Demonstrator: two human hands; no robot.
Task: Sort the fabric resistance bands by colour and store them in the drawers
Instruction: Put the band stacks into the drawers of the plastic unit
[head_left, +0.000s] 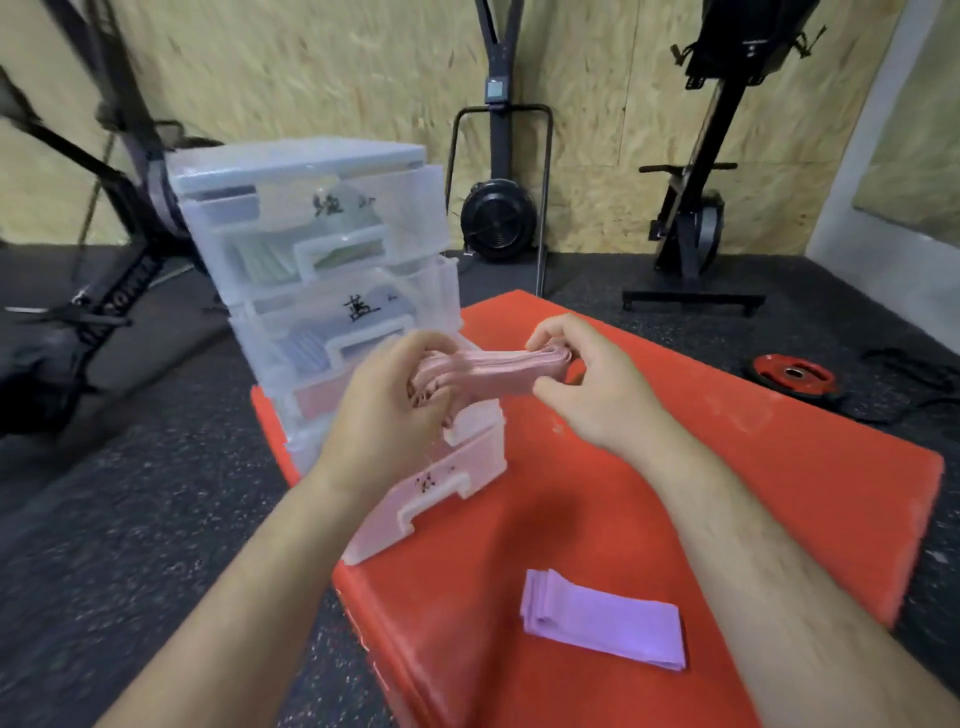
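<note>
A stack of pink fabric bands (493, 371) is held level between both hands above the pulled-out bottom drawer (441, 483) of a clear plastic drawer unit (311, 171). My left hand (389, 400) grips the stack's left end. My right hand (587, 374) pinches its right end. A folded pile of purple bands (602, 621) lies on the red mat near me. Green bands (265, 262) show through the top drawer, and blue bands (306, 353) through the drawer below it.
The drawer unit stands at the left edge of a red mat (753, 467) on dark rubber flooring. A red weight plate (792, 374) lies at the right. Exercise machines (501, 208) stand along the wooden back wall and at the left.
</note>
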